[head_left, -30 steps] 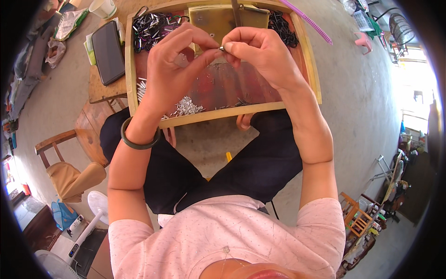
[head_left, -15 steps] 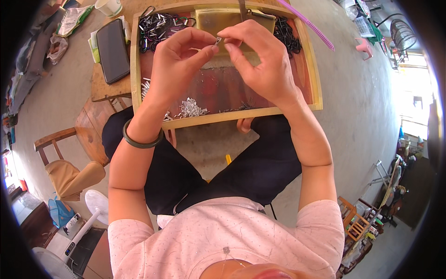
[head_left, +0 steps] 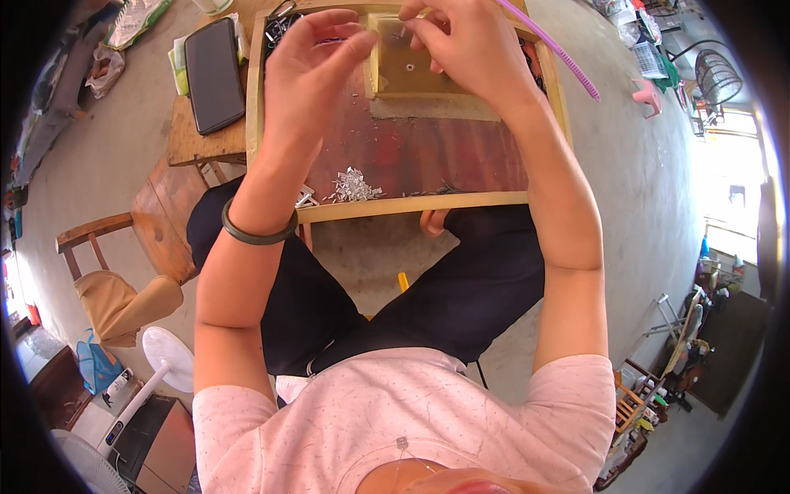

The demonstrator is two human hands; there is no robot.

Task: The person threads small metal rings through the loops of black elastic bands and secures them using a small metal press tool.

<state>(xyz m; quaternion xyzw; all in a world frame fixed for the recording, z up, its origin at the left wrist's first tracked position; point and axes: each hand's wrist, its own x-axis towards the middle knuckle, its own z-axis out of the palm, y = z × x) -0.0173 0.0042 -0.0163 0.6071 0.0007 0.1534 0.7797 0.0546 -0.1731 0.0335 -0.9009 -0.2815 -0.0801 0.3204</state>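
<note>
Over the left part of a wood-rimmed tray (head_left: 411, 200), my left hand (head_left: 309, 78) is raised with its thumb and fingers apart. Nothing shows between them. My right hand (head_left: 469, 45) is at the far side, above a yellowish block (head_left: 424, 78). Its fingers are curled in near the top edge of the picture, and what they hold is hidden. On the block's top is a small round metal piece or hole (head_left: 410, 67). A heap of tiny silver metal pieces (head_left: 354, 186) lies near the tray's front edge.
Black and metal clips (head_left: 281, 25) fill the tray's far left corner, partly behind my left hand. A black phone (head_left: 216, 76) lies on the wooden table left of the tray. A purple ribbed strip (head_left: 568, 62) crosses the tray's right rim. A wooden chair (head_left: 156, 222) stands at left.
My hands have moved apart and farther forward from the small metal piece they both pinched. My left fingers have spread; my right hand has gone over the block. The view has shifted slightly.
</note>
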